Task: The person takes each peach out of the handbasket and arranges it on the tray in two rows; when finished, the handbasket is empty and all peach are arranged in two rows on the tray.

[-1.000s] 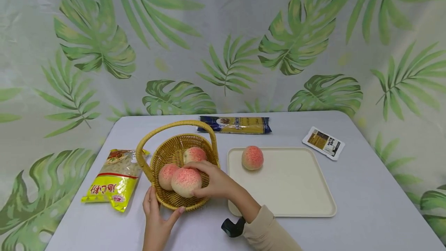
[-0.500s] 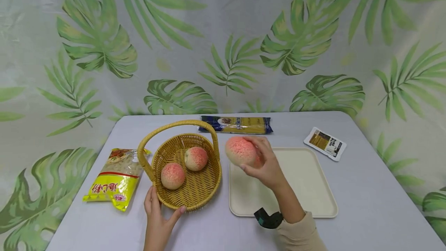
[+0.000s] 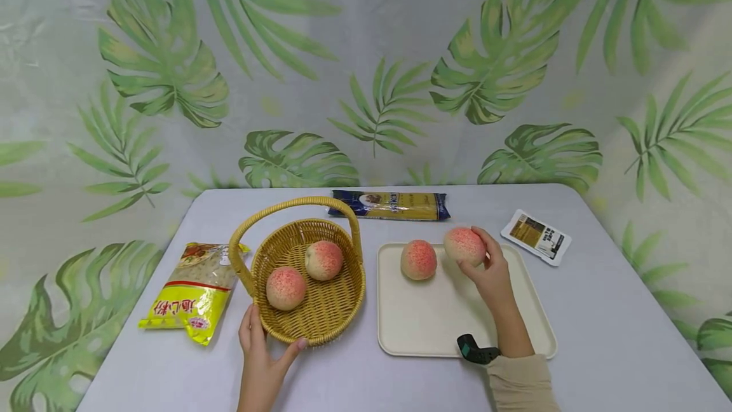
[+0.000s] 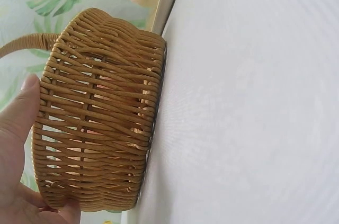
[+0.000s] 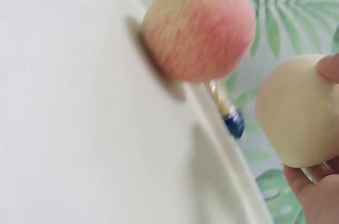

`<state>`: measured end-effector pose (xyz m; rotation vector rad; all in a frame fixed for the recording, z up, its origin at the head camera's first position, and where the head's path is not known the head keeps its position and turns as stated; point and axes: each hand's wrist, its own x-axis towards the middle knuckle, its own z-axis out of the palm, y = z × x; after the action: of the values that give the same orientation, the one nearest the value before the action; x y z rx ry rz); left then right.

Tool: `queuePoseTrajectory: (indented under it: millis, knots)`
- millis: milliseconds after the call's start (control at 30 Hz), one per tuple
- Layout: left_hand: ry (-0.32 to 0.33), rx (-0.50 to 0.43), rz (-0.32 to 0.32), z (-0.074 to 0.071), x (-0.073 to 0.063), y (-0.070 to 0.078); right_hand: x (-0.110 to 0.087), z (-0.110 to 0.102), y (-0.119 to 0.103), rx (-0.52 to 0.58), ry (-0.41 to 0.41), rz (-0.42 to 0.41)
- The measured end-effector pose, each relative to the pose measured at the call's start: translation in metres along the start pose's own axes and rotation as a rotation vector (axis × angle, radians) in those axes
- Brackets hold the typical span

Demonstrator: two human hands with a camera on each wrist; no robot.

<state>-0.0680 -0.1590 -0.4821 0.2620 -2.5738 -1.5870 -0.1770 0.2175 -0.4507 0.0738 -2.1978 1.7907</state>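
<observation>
My right hand (image 3: 493, 272) grips a pink-and-cream peach (image 3: 464, 246) over the back of the cream tray (image 3: 457, 329); in the right wrist view, thumb and fingers pinch this peach (image 5: 296, 110) off the surface. Another peach (image 3: 419, 260) lies on the tray to its left. The wicker basket (image 3: 334, 302) with an arched handle stands left of the tray. Inside it lie two peaches, one nearer the front (image 3: 286, 288) and one farther back (image 3: 323, 260). My left hand (image 3: 263, 361) holds the basket's near left side, thumb at the rim (image 4: 38, 94) in the left wrist view.
A yellow-and-clear food bag (image 3: 191, 291) lies left of the basket. Behind basket and tray is a blue-and-yellow pasta pack (image 3: 394, 205). A small white pouch (image 3: 536, 237) rests by the tray's back right corner. A leaf-print cloth (image 3: 377, 81) hangs behind the table.
My right hand has lifted a peach out of the basket and carried it right, past the peach on the tray. My left hand has stayed at the basket.
</observation>
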Motion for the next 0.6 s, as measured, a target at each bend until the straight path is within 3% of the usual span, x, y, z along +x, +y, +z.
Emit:
queuePoseTrajectory:
  millis: [233, 600]
  knots:
    - [-0.001, 0.001, -0.005, 0.0, -0.001, -0.001, 0.001, -0.013, 0.049, -0.087, -0.004, 0.051]
    - [0.02, 0.011, 0.016, 0.001, -0.001, -0.002, 0.001, -0.014, 0.056, -0.06, -0.039, 0.081]
